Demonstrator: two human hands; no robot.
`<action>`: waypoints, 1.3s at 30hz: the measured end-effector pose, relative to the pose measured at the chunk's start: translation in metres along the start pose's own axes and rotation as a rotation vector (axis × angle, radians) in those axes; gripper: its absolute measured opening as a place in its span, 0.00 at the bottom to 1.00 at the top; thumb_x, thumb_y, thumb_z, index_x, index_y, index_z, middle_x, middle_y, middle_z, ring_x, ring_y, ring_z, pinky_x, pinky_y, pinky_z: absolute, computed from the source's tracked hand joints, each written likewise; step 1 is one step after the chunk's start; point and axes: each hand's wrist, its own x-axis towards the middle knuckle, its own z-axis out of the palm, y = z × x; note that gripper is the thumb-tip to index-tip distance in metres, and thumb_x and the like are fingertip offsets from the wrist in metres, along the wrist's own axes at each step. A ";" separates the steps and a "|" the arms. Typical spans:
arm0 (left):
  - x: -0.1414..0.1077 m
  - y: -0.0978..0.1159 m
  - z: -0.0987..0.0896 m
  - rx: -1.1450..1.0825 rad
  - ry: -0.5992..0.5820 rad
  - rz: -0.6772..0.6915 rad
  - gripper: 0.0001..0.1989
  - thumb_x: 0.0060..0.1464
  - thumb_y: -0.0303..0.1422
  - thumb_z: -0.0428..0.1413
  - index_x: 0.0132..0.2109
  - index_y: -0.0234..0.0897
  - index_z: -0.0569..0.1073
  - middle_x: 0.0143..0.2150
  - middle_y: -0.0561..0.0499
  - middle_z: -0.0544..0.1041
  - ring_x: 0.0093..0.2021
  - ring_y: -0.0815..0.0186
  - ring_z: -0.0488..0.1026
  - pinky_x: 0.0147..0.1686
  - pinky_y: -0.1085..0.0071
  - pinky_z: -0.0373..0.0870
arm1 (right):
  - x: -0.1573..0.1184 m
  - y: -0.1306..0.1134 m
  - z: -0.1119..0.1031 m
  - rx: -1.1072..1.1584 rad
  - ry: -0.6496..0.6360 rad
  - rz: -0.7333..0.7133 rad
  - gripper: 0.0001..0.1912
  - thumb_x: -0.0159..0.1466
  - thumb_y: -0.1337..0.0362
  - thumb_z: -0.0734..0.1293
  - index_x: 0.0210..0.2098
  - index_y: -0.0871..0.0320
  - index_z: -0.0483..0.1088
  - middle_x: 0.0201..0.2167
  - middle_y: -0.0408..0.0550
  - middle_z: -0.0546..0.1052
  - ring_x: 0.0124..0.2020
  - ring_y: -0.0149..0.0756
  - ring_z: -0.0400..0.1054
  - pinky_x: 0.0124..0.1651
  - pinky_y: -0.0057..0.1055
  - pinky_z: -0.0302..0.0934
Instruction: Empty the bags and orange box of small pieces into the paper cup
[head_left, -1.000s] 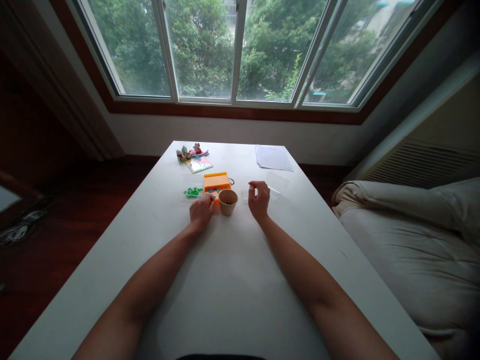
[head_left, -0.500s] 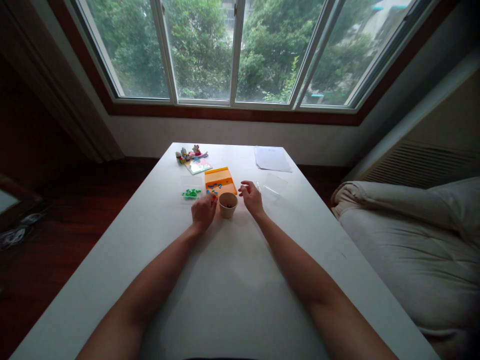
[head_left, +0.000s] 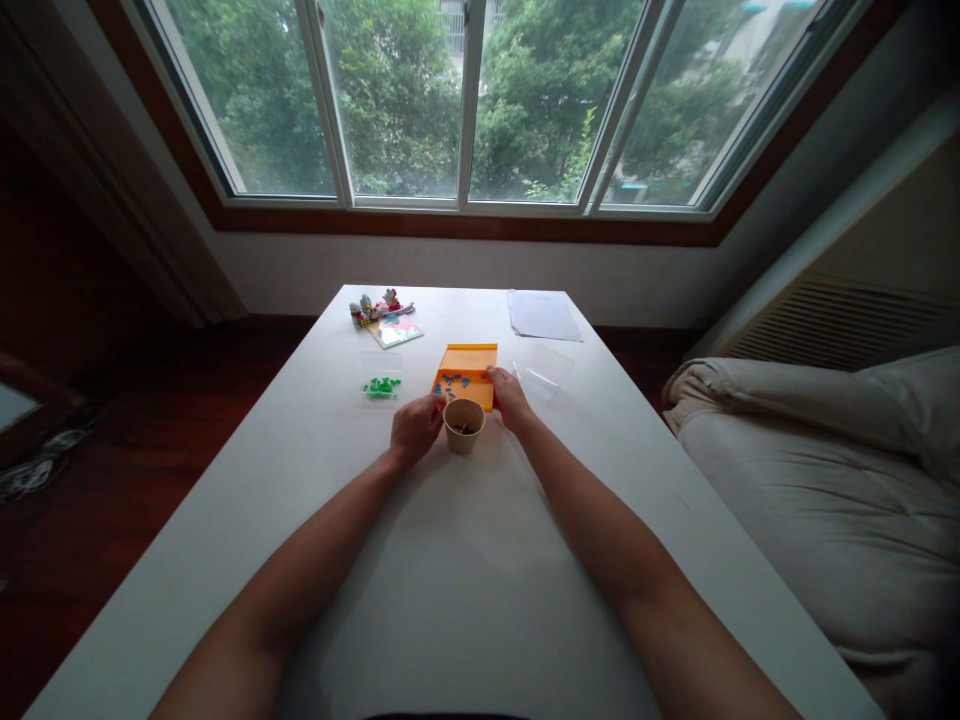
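Observation:
An orange box (head_left: 476,357) lies opened out near the middle of the table, with several small blue pieces (head_left: 454,381) in its nearer half. My right hand (head_left: 511,400) is closed on the right edge of this box. At its near left corner are the closed fingers of my left hand (head_left: 417,430), beside the cup's rim. A brown paper cup (head_left: 463,441) stands upright between my hands, covering part of the box's near edge. Small dark bits lie at the bottom of the cup.
Left of the box, a clear tray (head_left: 382,366) holds several green pieces (head_left: 383,387). Clear plastic (head_left: 545,369) lies to the right. Small figurines (head_left: 381,306), a patterned card (head_left: 396,330) and white paper sheets (head_left: 544,315) occupy the far end. A cushioned seat (head_left: 810,480) stands right of the table.
The orange box has shifted right and toward me and turned straighter. My right hand has moved in and taken hold of its right edge. The cup sits slightly nearer and further right.

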 end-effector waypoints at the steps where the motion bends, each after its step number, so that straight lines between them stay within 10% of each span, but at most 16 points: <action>1: 0.000 0.000 0.001 -0.011 -0.007 0.007 0.10 0.63 0.35 0.51 0.47 0.42 0.75 0.40 0.48 0.80 0.39 0.63 0.76 0.38 0.70 0.66 | 0.001 0.000 -0.001 0.005 0.011 0.025 0.14 0.62 0.50 0.65 0.38 0.54 0.68 0.29 0.43 0.78 0.26 0.35 0.73 0.25 0.30 0.68; 9: -0.004 -0.004 0.008 -0.163 0.003 0.139 0.16 0.61 0.29 0.50 0.55 0.42 0.71 0.49 0.47 0.79 0.47 0.61 0.75 0.49 0.65 0.70 | 0.010 -0.002 -0.004 0.099 0.137 -0.120 0.17 0.62 0.48 0.64 0.37 0.56 0.67 0.31 0.46 0.79 0.31 0.39 0.75 0.32 0.35 0.72; 16: -0.005 -0.003 0.007 -0.557 -0.093 -0.037 0.26 0.48 0.24 0.54 0.55 0.42 0.68 0.48 0.49 0.78 0.46 0.61 0.76 0.47 0.62 0.73 | 0.010 -0.047 -0.034 -0.132 0.395 -0.448 0.20 0.64 0.45 0.61 0.35 0.56 0.70 0.29 0.45 0.77 0.35 0.40 0.74 0.35 0.33 0.70; 25: -0.011 0.012 0.002 -1.061 -0.423 -0.044 0.32 0.46 0.34 0.61 0.59 0.41 0.66 0.54 0.45 0.76 0.54 0.56 0.74 0.50 0.61 0.73 | 0.002 -0.085 -0.051 -0.128 0.267 -0.417 0.17 0.63 0.49 0.65 0.35 0.57 0.72 0.26 0.44 0.76 0.30 0.38 0.73 0.32 0.32 0.69; 39: -0.014 0.008 0.014 -1.054 -0.399 0.044 0.38 0.46 0.45 0.67 0.61 0.42 0.65 0.57 0.43 0.74 0.57 0.54 0.71 0.56 0.59 0.69 | -0.038 -0.121 -0.026 -0.238 0.002 -0.211 0.15 0.63 0.53 0.66 0.38 0.59 0.73 0.26 0.47 0.77 0.25 0.39 0.71 0.28 0.34 0.68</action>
